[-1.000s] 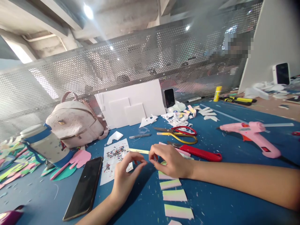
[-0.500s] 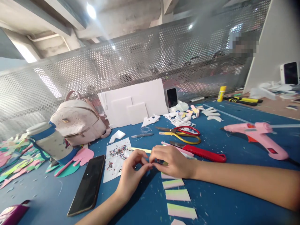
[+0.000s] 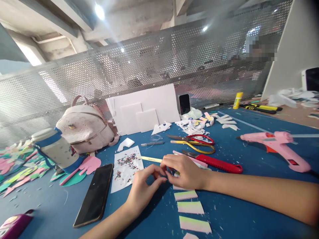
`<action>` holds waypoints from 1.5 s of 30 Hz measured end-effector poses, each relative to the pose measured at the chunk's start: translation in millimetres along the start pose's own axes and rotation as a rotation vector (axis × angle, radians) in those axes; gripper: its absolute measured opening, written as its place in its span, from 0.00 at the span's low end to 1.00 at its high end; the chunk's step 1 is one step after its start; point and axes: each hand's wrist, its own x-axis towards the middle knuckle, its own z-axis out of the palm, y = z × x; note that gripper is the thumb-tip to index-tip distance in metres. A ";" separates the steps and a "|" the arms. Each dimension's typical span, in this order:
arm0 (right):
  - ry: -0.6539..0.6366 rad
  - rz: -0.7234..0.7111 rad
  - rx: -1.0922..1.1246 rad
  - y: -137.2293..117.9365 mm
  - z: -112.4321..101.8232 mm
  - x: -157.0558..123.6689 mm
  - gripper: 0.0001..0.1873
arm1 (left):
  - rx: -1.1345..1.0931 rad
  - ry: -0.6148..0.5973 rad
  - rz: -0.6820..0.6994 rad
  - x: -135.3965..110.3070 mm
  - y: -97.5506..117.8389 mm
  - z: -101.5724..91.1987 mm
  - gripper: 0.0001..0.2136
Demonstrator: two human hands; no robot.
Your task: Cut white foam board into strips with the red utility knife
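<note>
Pinched fingertip to fingertip, the left hand [image 3: 143, 189] and the right hand [image 3: 183, 172] meet over the blue tabletop [image 3: 154, 215] and close on something very small between them; what it is cannot be made out, though it sits just beside the nearest of the pastel foam strips [image 3: 185, 195] laid in a row toward the person. Both grips are pressed together, not spread. A piece that small could easily slip from the fingers and vanish among the scraps littering the tabletop, or roll under the right palm. Just beyond the right knuckles lies a red utility knife [image 3: 214, 162], its blade end pointing toward the hand, so a careless forward reach risks a nick. A thin yellow stick [image 3: 149, 159] lies near the left fingers and could be knocked onto the white sheet with confetti bits [image 3: 126, 167], scattering them. Left of that, the dark smartphone [image 3: 96, 194] lies near the left forearm, where an elbow shift might push it. Farther right, the pink glue gun [image 3: 276, 146] lies well apart
</note>
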 end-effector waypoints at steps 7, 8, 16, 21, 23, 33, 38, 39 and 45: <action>-0.014 0.003 0.078 1.9 -1.0 1.7 0.06 | 0.029 0.026 0.032 0.1 2.3 0.4 0.04; -0.011 0.014 0.086 2.3 -1.1 1.9 0.05 | 0.023 0.035 0.026 0.5 2.0 0.3 0.04; 0.059 0.095 0.173 7.4 -2.0 2.0 0.03 | -0.002 0.034 0.000 2.5 0.2 -2.6 0.04; 0.068 0.102 0.179 6.4 -2.6 1.9 0.03 | 0.073 -0.036 0.076 3.3 0.4 -7.8 0.05; 0.070 0.097 0.172 5.8 -2.6 1.9 0.04 | 0.111 -0.064 0.121 7.0 -0.4 -15.8 0.05; 0.052 0.110 0.189 5.1 -4.3 1.9 0.05 | 0.287 0.127 -0.015 45.0 -45.4 -128.7 0.06; 0.037 0.092 0.186 4.8 -4.1 1.8 0.05 | 0.357 0.117 -0.158 45.5 -72.0 -153.3 0.09; 0.034 0.091 0.187 4.8 -4.0 1.7 0.05 | 0.395 0.119 -0.171 44.8 -76.1 -154.0 0.08; 0.022 0.079 0.188 4.6 -4.1 1.9 0.05 | 0.586 0.086 -0.228 42.8 -93.1 -154.0 0.08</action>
